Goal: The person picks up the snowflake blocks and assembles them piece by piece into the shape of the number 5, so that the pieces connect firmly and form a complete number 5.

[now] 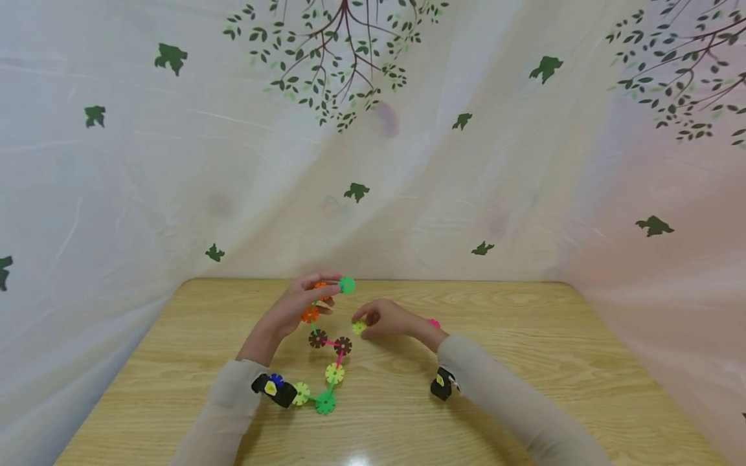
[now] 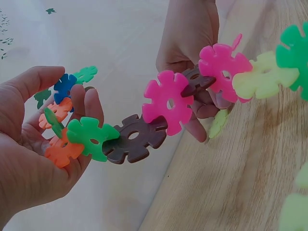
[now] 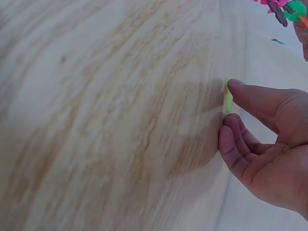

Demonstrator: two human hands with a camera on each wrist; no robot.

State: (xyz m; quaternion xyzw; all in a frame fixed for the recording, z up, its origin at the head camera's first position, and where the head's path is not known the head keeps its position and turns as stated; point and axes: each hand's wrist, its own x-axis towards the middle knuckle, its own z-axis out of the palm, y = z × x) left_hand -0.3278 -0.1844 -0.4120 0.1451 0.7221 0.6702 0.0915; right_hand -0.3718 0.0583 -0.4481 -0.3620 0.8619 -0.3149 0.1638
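Note:
My left hand (image 1: 289,309) grips one end of a chain of interlocking plastic snowflake discs (image 2: 136,138), with orange discs (image 2: 62,150) against the fingers. Thumb and fingertips meet at a blue disc (image 2: 64,88), and a green disc (image 1: 346,285) sticks out past them. From that hand the chain runs down through brown, pink, yellow and green discs toward the left wrist. To the right of it, my right hand (image 1: 387,318) pinches a single yellow snowflake disc (image 3: 228,98) between thumb and fingers, low over the table and apart from the chain.
A pink disc (image 1: 434,322) shows just behind the right forearm. The wooden table (image 1: 524,362) ends at a pale curtain (image 1: 408,213) printed with birds and branches. Both wrists wear black cameras, the left one (image 1: 275,389) overlapping the chain's lower end.

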